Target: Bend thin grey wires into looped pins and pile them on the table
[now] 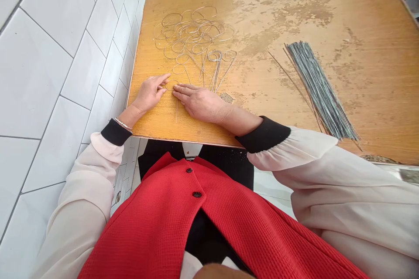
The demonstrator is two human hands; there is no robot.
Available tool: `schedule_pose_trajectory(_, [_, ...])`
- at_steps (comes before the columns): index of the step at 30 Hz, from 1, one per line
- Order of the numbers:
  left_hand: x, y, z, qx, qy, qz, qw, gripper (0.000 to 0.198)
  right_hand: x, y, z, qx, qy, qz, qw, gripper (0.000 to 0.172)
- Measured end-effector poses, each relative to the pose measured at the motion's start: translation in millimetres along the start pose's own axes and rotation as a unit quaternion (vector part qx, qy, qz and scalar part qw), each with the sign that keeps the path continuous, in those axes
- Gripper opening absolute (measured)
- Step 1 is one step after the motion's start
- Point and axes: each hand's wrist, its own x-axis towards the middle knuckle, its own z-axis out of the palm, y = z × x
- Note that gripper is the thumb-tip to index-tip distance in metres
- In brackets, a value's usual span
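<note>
At the near left of the desk (258,93), left hand (149,93) and right hand (204,102) meet looped wire (177,111); their grip I cannot tell.

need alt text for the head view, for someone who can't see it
A person's left hand and right hand have their fingertips at a thin, curled wire on a worn wooden table. Just beyond lie scattered looped wires; off to the right is a bundle of straight, greyish rods.
</note>
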Motion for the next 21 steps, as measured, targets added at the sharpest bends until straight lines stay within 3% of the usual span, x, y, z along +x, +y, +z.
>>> schedule_pose_trajectory(8, [4.8,-1.2,1.6,-0.056,0.042,-0.046,0.996,0.050,1.4,-0.1,-1.4,-0.007,-0.019,0.008,1.000,0.052])
schedule_pose_trajectory(21, [5.7,-6.0,2.4,-0.123,0.028,-0.084,0.988,0.048,1.7,0.2,0.9,-0.012,-0.008,0.000,1.000,0.054])
